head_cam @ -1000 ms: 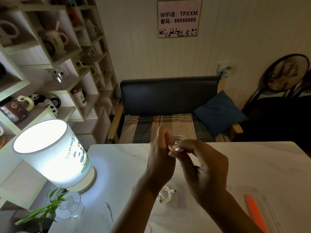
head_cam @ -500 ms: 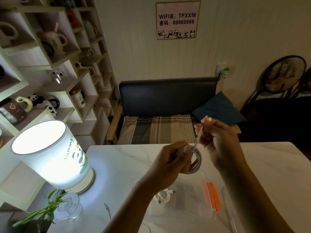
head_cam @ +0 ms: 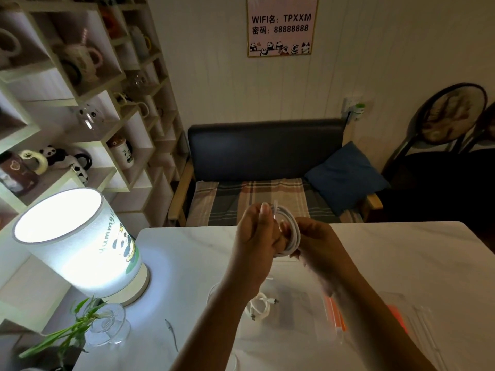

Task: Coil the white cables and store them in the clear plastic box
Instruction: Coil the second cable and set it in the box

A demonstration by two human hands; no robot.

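two hands hold one coiled cable above the table.
left hand grips the coil with curled fingers; right hand pinches its far side. second coil lies in the clear box on the table.

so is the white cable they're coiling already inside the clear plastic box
No, the coiled white cable is held above the white table by the left hand and right hand.
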